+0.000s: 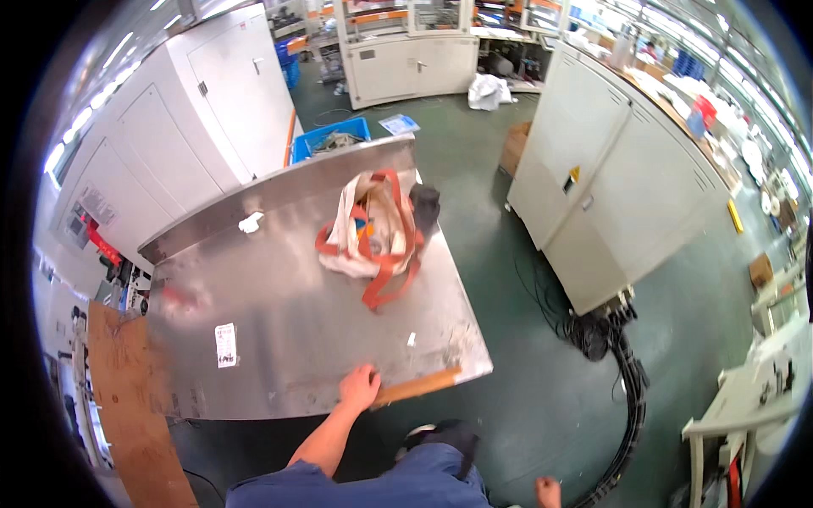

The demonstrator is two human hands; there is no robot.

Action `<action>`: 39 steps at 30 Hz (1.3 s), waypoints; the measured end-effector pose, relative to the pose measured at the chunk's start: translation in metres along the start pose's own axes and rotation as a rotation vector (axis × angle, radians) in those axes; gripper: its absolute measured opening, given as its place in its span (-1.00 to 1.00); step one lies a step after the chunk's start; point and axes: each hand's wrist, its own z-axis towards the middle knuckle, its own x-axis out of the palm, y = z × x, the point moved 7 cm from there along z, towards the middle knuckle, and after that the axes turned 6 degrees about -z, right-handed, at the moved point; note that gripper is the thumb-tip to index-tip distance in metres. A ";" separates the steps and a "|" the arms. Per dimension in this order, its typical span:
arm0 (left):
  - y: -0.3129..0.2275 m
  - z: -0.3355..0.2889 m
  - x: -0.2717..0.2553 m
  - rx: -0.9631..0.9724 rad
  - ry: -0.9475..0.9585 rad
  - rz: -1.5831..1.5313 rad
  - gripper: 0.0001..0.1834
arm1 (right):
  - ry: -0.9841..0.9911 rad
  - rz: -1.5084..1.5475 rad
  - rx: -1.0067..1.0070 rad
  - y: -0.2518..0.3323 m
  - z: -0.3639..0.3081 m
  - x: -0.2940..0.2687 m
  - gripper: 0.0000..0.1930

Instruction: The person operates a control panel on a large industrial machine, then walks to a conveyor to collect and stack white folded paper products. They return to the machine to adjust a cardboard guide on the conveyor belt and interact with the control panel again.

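My left hand [359,387] rests on the front edge of a steel table [288,339], fingers spread on the metal, touching the end of a wooden strip [419,385] that lies along that edge. My right hand [547,490] hangs low beside my leg at the picture's bottom; only part of it shows and nothing is visible in it. A white cloth bag with orange straps [370,230] sits at the table's far side, well beyond both hands. A black object [424,204] stands just right of the bag.
A crumpled white scrap [250,222] and a white label [225,345] lie on the table. A blue crate [332,139] stands behind it. A wooden board [127,389] lies at the left, white cabinets [610,169] stand at the right, and black cables [622,364] trail over the green floor.
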 end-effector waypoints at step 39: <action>-0.214 0.823 0.083 -0.761 0.246 -0.737 -0.62 | 0.625 -0.243 -0.866 1.139 1.300 -0.010 -0.64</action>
